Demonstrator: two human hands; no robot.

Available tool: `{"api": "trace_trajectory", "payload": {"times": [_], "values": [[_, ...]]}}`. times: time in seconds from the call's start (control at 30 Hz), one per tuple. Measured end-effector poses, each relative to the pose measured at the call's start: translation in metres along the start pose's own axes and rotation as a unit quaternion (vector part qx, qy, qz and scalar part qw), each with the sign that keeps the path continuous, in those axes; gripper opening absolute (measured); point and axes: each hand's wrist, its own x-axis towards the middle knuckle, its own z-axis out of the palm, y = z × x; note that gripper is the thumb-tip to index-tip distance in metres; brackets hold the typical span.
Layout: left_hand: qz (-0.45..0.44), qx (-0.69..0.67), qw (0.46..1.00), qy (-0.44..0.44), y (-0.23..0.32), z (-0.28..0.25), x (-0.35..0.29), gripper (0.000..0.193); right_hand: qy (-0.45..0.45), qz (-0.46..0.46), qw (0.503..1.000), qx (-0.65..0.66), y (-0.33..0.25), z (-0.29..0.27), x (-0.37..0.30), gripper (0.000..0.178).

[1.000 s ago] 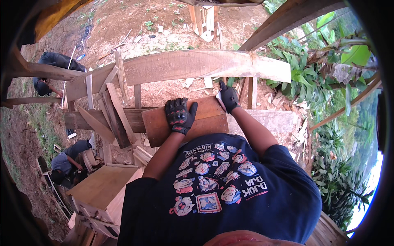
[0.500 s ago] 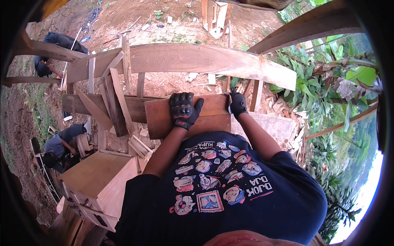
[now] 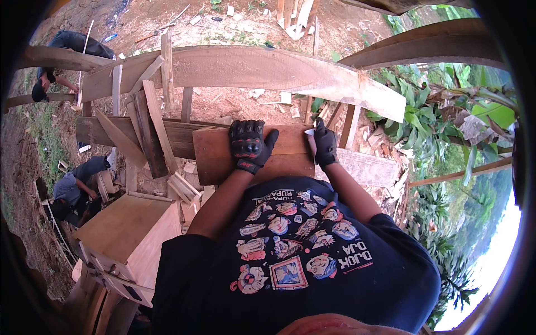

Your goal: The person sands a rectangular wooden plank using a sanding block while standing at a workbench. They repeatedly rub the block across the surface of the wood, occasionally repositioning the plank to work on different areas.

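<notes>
A reddish-brown wooden board (image 3: pixel 285 167) lies in front of my body. My gloved left hand (image 3: pixel 248 146) rests on it, fingers bent over its far edge and thumb spread aside. At the board's right end, my gloved right hand (image 3: pixel 325 146) is closed around a thin pale sheet (image 3: pixel 312 143) pressed along that edge, its thumb pointing away from me. Most of the sheet is hidden by the glove, and its material is hard to tell.
A long pale plank (image 3: pixel 240 67) spans the far side. Loose wood strips (image 3: pixel 153 128) lean at left, near a wooden cabinet (image 3: pixel 131 231). Two people, one far left (image 3: pixel 84 44) and one nearer (image 3: pixel 75 187), bend low. Plants (image 3: pixel 424 106) grow at right.
My right hand has turned slightly and come a little nearer along the board's right end, showing more of the pale sheet. My left hand stays on the board. The view has shifted slightly.
</notes>
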Motion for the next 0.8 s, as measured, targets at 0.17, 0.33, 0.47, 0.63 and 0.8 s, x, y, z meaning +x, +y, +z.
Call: {"api": "trace_trajectory", "payload": {"times": [0.17, 0.33, 0.47, 0.63, 0.8], "values": [[-0.001, 0.011, 1.0, -0.015, 0.004, 0.001, 0.012, 0.045, -0.024, 0.086, 0.996, 0.012, 0.0, 0.004, 0.02, 0.062], [-0.026, 0.017, 0.998, -0.049, 0.0, 0.011, 0.038, 0.049, -0.006, 0.178, 0.968, 0.176, 0.002, 0.008, 0.042, 0.059], [-0.013, 0.029, 0.997, -0.07, 0.003, 0.013, 0.046, 0.052, 0.041, 0.149, 0.98, 0.124, 0.022, 0.016, 0.062, 0.041], [-0.055, 0.053, 0.994, -0.079, -0.007, 0.016, 0.059, 0.057, -0.011, 0.06, 0.991, -0.12, 0.002, -0.05, 0.075, 0.039], [-0.03, 0.055, 0.996, -0.07, 0.001, 0.019, 0.056, 0.057, -0.013, 0.192, 0.97, 0.149, 0.029, -0.056, 0.08, 0.048]]}}
